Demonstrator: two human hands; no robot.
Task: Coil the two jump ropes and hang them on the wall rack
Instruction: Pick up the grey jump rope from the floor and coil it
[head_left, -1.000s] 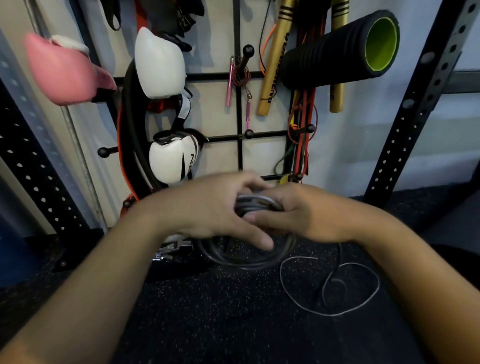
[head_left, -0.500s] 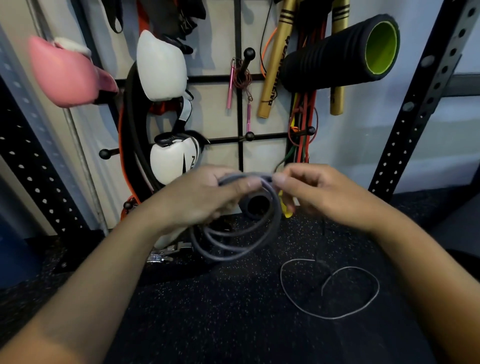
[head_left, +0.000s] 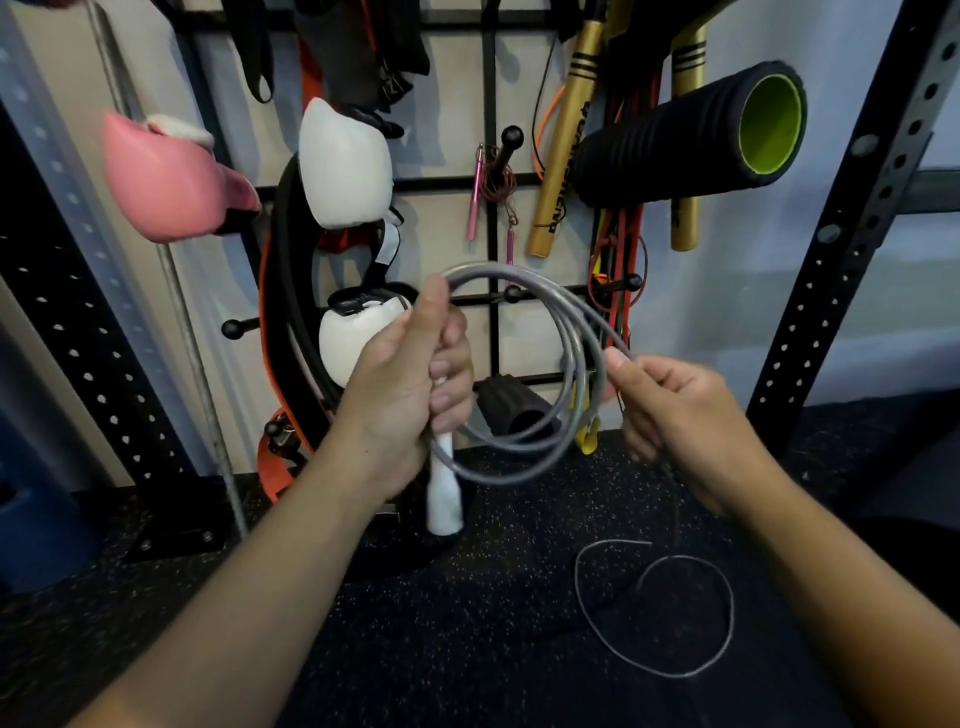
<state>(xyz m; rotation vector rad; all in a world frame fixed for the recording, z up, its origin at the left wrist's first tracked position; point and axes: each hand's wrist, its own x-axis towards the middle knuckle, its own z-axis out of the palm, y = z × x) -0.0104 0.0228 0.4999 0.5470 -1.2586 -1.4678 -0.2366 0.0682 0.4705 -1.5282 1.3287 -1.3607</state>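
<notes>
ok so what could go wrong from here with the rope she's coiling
1. The grey rope coil is held at only two spots: the left hand grips the loops with the white handle, and the right hand just pinches the far side. If that pinch slips, the loops may spring open.
2. A thin strand trails from the right hand to the loose rope on the floor; lifting toward the wall rack could drag or tangle it.
</notes>
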